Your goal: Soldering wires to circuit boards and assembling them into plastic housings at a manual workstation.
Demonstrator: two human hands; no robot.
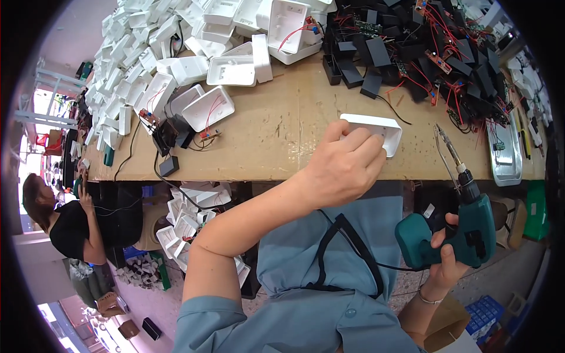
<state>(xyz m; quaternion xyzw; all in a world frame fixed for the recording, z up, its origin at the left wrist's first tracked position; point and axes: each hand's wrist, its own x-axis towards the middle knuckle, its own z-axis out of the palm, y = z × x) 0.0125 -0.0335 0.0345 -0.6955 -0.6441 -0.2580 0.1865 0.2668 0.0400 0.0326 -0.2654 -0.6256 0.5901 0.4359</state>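
Observation:
My left hand (344,167) is closed on a white plastic case (391,134), held near the table's front edge with its open side partly facing me. The fingers cover much of the case, so its inside hardly shows. At the right, my right hand (445,256) grips a teal soldering gun (471,226) by its handle. Its metal tip points up and away over the table edge, with a thin bent tube alongside. The tip is apart from the case, to its right.
White cases (232,69) heap up at the far left. Black boxes with red-wired circuit boards (438,62) pile at the far right. A metal tray (506,154) lies at the right edge. Another person (76,226) sits at the left. More cases (182,220) lie below the table.

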